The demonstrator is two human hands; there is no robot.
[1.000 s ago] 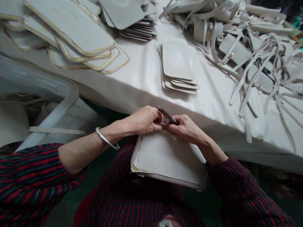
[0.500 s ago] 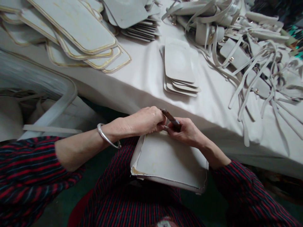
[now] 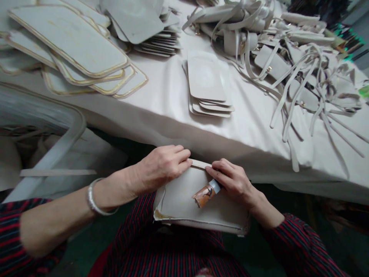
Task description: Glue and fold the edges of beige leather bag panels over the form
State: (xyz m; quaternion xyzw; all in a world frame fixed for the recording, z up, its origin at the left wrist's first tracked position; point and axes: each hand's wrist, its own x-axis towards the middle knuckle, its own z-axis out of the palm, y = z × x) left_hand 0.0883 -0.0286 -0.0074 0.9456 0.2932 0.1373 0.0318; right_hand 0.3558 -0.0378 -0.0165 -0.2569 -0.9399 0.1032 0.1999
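Note:
A pale, box-shaped leather bag body (image 3: 184,200) rests on my lap, its flat panel facing up and yellowish glue marks at the near left corner. My left hand (image 3: 164,165) pinches the far rim toward its left end. Farther right along that rim, the fingertips of my right hand (image 3: 230,179) press on the edge. Tucked in the same hand is a tool with a brown handle (image 3: 204,196) and a grey band; its working end is hidden by my fingers. Between the hands runs a narrow pale strip (image 3: 199,164) at the rim.
A cloth-covered table (image 3: 167,115) stands ahead. On it lie glue-edged panels (image 3: 75,42) at left, a small stack of pale panels (image 3: 206,77) in the middle, and a heap of strapped bag parts (image 3: 300,65) at right. A curved pale frame (image 3: 69,123) is at left.
My hands have moved apart along the far rim. The brown handle has swung from pointing away to pointing toward me. The view has shifted slightly right.

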